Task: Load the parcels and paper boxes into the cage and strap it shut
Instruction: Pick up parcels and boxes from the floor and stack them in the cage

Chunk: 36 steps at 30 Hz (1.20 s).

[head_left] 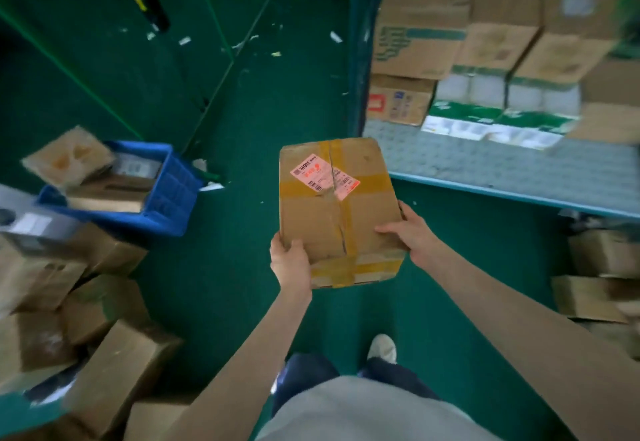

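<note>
I hold a brown cardboard parcel (337, 205) with yellow tape and a pink shipping label in front of me, above the green floor. My left hand (289, 260) grips its near left corner, thumb on top. My right hand (410, 231) grips its near right edge, thumb across the top. The cage (502, 170) stands to the right, its grey studded floor edged in blue, with a blue upright post at its left corner. Stacked inside it are brown paper boxes (419, 32) and green-and-white packs (491, 108).
A blue plastic crate (166, 195) with parcels stands on the left. Loose brown boxes (104, 354) pile up at the lower left. More flattened cardboard (595, 278) lies under the cage's right side. Paper scraps litter the green floor (242, 267). My foot (382, 347) is below the parcel.
</note>
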Motion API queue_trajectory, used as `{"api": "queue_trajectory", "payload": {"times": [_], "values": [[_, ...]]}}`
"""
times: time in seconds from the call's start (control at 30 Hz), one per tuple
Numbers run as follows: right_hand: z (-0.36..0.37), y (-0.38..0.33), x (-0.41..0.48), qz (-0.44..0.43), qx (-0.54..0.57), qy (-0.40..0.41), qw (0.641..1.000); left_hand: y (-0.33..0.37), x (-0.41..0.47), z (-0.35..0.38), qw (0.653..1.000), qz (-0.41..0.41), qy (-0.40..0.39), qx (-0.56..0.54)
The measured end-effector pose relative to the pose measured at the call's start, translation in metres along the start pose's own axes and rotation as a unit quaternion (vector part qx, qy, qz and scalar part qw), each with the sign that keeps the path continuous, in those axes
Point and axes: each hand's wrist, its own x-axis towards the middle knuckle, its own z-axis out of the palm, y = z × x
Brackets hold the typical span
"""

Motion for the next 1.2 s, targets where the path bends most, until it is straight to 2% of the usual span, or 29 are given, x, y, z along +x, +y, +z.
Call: {"api": "queue_trajectory", "payload": {"times": [0.23,0.57,0.73,1.07,1.2], "values": [[-0.135,-0.022,0.002,-0.02,0.095,0.084,0.992,0.022,-0.039,0.133,0.994,0.035,-0.087,0.064],[-0.287,-0.066,0.049,-0.051,0.222,0.191,0.955,0.073,-0.04,0.341,0.958,0.105,-0.217,0.153],[-0.36,-0.119,0.091,-0.064,0.237,0.219,0.944,0.106,-0.035,0.452,0.942,0.139,-0.248,0.179],[-0.496,-0.184,0.146,-0.063,0.28,0.24,0.928,0.145,-0.063,0.613,0.921,0.13,-0.292,0.222],[-0.564,-0.2,0.162,-0.067,0.268,0.242,0.93,0.14,-0.084,0.679,0.927,0.11,-0.288,0.215]]}}
